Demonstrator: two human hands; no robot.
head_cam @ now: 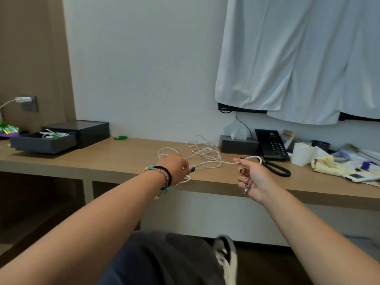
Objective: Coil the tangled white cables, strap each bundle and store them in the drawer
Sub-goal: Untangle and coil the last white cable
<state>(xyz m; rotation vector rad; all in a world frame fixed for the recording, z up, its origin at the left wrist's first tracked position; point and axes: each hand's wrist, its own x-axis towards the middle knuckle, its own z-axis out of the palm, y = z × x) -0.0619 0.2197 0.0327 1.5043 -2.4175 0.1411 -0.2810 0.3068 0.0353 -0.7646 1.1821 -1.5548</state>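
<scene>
Coiling white cable (207, 162) mid-desk (123, 157): left hand (174, 168) grips the started loops near the front edge, right hand (249, 176) pinches a strand between thumb and forefinger, its other fingers curled. Tangled slack lies farther back between them; open drawer (44, 141) far left already holds strapped bundles. Cable looks light, limp, snag-prone, so pinch close to the coil, feed slowly.

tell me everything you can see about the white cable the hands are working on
The white cable is thin, round and looks plastic-coated. Most of it lies in a loose tangle of loops on the wooden desk, in front of the tissue box. The left hand grips a few gathered loops; the right hand pinches a bend of it, a taut length running between them.
</scene>
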